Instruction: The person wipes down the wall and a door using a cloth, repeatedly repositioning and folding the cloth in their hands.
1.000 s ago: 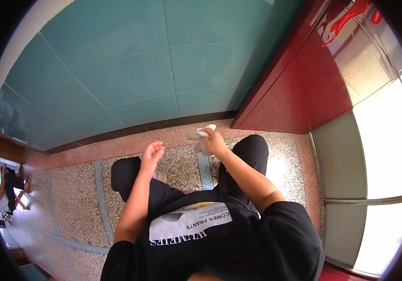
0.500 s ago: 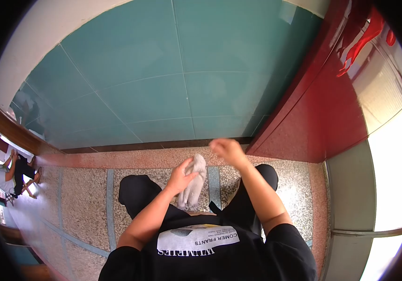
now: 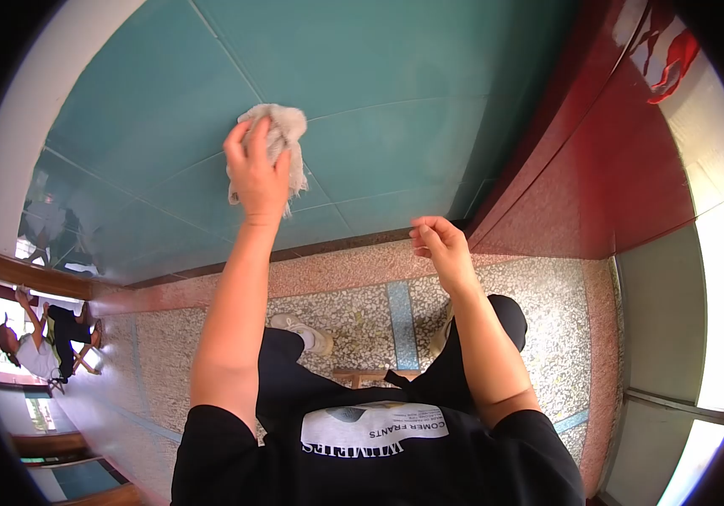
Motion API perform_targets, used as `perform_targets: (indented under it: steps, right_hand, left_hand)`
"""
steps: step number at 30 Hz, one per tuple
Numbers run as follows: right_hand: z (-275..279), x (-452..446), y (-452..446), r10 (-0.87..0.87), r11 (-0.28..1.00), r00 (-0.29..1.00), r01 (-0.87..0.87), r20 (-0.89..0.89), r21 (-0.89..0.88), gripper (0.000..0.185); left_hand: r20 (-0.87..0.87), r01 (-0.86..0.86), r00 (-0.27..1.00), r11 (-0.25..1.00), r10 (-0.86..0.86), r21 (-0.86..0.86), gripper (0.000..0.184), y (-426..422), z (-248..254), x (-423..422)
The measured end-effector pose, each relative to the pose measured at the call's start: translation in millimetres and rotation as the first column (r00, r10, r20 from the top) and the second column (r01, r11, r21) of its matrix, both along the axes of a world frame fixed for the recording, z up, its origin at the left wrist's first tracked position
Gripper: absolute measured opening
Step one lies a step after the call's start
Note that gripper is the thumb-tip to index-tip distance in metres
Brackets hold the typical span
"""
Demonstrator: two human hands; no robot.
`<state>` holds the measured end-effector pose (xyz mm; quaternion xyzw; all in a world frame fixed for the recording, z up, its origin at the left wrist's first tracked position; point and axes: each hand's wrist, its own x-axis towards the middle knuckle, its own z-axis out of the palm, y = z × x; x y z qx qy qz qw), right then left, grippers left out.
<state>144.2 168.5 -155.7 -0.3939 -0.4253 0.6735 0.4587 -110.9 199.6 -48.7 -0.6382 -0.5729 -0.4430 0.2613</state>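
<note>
My left hand (image 3: 259, 179) presses a crumpled, pale grey cloth (image 3: 286, 128) against the teal tiled wall (image 3: 396, 143). Its fingers are bent over the cloth, and a frayed edge hangs below the palm. My right hand (image 3: 445, 246) hovers in front of the wall's lower edge, to the right. Its fingers are loosely bent and somewhat apart, with nothing visible in them.
A dark red panel (image 3: 548, 190) borders the wall on the right, beside a grey metal door frame (image 3: 661, 329). Below me is a speckled floor (image 3: 353, 295) and part of a wooden stool (image 3: 370, 375). Another person (image 3: 41, 350) sits far left.
My left hand has carried the cloth from above the floor up and left onto the wall. My right hand has shifted slightly right. The view has turned somewhat.
</note>
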Motion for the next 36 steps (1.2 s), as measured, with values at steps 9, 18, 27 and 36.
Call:
perform_targets:
  steps: [9,18,27,36]
  right_hand:
    - [-1.2,21.6,2.5,0.076,0.997,0.991,-0.074,0.113,-0.018,0.017]
    - [-12.3,31.5,-7.3,0.064,0.996,0.984,-0.074,0.169,0.05,0.016]
    - [-12.9,36.8,-15.6,0.109,0.987,0.96,-0.136,0.258,0.089,0.019]
    - [-22.4,35.9,-2.7,0.126,0.978,0.954,-0.165,0.271,0.125,0.018]
  left_hand:
    - [-0.223,-0.133,0.974,0.669,-0.05,-0.731,0.023,-5.7,-175.8,35.2]
    - [0.347,0.35,0.936,0.271,-0.06,-0.897,0.044,-123.3,-203.6,33.6]
    - [0.119,0.274,0.961,0.816,-0.248,-0.509,0.03,-63.1,45.8,56.8]
    - [-0.406,0.43,0.854,0.88,-0.325,0.2,0.028,44.1,173.6,150.7]
